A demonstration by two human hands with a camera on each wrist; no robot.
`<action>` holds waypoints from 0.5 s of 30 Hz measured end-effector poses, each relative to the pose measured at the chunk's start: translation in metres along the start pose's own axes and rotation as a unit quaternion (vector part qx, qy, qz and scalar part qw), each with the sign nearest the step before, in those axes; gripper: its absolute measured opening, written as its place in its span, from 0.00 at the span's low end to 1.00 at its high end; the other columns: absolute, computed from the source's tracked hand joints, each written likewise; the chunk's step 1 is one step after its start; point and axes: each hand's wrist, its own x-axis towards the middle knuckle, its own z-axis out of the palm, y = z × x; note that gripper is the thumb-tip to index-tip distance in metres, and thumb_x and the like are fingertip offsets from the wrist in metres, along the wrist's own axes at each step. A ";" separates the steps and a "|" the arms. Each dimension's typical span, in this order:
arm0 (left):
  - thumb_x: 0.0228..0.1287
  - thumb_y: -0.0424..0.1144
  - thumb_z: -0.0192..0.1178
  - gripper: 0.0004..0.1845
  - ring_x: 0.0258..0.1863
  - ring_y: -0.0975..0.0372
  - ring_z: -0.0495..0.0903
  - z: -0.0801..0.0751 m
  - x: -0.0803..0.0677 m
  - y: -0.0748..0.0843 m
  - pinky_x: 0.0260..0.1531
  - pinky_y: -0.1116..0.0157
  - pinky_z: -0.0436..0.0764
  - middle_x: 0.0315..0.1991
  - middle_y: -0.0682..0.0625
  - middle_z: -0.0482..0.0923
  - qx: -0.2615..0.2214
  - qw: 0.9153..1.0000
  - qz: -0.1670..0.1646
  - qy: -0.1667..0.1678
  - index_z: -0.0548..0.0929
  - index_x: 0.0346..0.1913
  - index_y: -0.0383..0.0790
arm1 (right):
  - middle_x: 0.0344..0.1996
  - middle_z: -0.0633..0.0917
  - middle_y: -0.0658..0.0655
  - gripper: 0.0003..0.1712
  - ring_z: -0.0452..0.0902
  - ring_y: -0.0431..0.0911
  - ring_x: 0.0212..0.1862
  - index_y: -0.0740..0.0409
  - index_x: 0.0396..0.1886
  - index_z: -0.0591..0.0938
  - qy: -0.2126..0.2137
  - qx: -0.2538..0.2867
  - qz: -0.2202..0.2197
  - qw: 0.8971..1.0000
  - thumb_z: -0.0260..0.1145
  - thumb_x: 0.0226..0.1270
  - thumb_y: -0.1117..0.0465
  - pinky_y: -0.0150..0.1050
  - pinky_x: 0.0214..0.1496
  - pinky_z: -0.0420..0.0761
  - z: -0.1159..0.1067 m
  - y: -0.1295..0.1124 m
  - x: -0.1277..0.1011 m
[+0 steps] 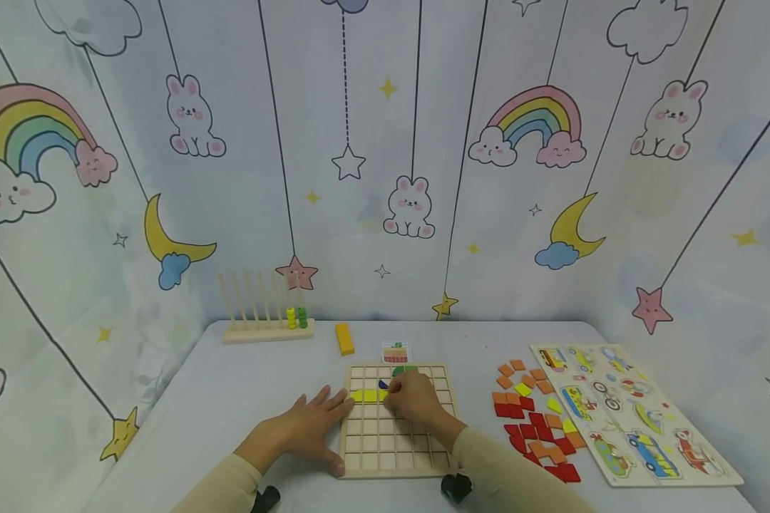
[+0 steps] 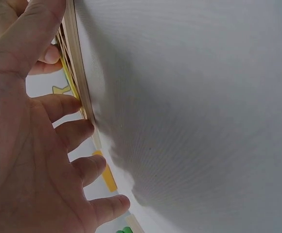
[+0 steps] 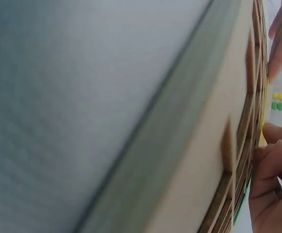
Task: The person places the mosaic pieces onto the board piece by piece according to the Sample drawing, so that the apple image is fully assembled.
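A wooden grid board lies on the table, with a row of yellow square tiles in its cells. My right hand reaches over the board from the right, fingers curled, fingertips and thumb on the yellow tile at the right end of that row. In the right wrist view its fingertips meet at the board's surface. Just above are a dark blue piece and green pieces, partly hidden by the hand. My left hand is spread at the board's left edge, fingertips touching its frame.
Behind the board lie a small picture card and an orange block. A peg rack with yellow and green beads stands at the back left. Loose red tiles and orange tiles lie at right, beside a vehicle puzzle board.
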 end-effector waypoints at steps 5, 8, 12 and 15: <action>0.41 0.71 0.74 0.64 0.81 0.42 0.46 0.000 0.003 0.001 0.71 0.29 0.51 0.82 0.46 0.52 -0.001 1.000 -0.003 -0.003 0.60 0.80 0.48 | 0.29 0.85 0.48 0.02 0.79 0.44 0.32 0.56 0.33 0.89 -0.019 0.045 0.015 0.999 0.73 0.63 0.63 0.38 0.31 0.80 -0.021 0.002 -0.002; 0.40 0.71 0.74 0.64 0.81 0.42 0.46 -0.001 0.005 0.000 0.71 0.30 0.51 0.82 0.46 0.52 0.000 1.000 -0.004 -0.001 0.60 0.80 0.49 | 0.34 0.86 0.53 0.09 0.81 0.48 0.34 0.62 0.43 0.88 -0.017 0.110 0.033 0.993 0.70 0.67 0.63 0.40 0.33 0.82 -0.048 0.013 0.000; 0.40 0.71 0.74 0.64 0.81 0.42 0.46 0.000 0.005 -0.001 0.71 0.30 0.51 0.82 0.46 0.52 0.000 1.000 -0.006 -0.001 0.60 0.80 0.49 | 0.39 0.85 0.55 0.16 0.78 0.51 0.36 0.65 0.53 0.85 0.015 0.194 0.065 0.979 0.69 0.70 0.61 0.41 0.33 0.80 -0.100 0.044 0.000; 0.40 0.70 0.75 0.64 0.81 0.42 0.46 0.002 0.004 -0.001 0.71 0.29 0.51 0.82 0.46 0.52 -0.006 1.000 -0.007 -0.003 0.60 0.80 0.48 | 0.40 0.83 0.53 0.22 0.76 0.48 0.35 0.62 0.61 0.81 0.054 0.229 0.089 0.968 0.68 0.73 0.55 0.37 0.32 0.78 -0.144 0.075 -0.005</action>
